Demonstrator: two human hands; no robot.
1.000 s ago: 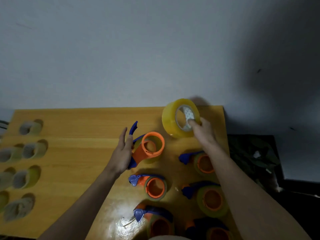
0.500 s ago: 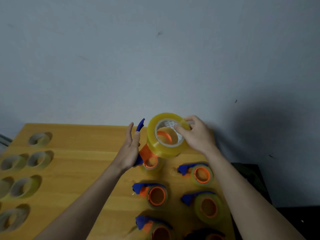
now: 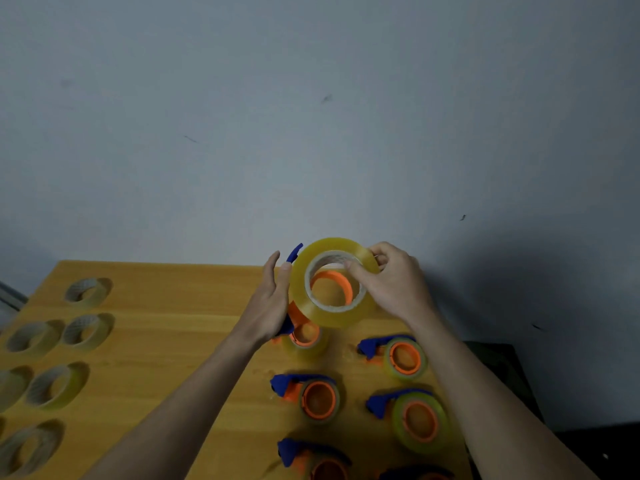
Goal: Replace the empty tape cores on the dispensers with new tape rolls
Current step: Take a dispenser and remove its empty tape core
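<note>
While pinched at rim and cardboard core by right hand (image 3: pixel 391 285), stiff, slick yellow tape roll (image 3: pixel 332 282) nearing orange-and-blue plastic dispenser (image 3: pixel 294 317) gripped in left hand (image 3: pixel 268 306).

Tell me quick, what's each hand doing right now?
Left hand: holds the dispenser.
Right hand: pinches the new tape roll over the dispenser's orange hub.

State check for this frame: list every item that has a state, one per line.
New tape roll: lifted, hole lined up over the orange hub.
Held dispenser: lifted, not yet loaded.
Left hand: holds the dispenser.
Right hand: pinches the roll's rim.
Empty cores: lying on the table.
</note>
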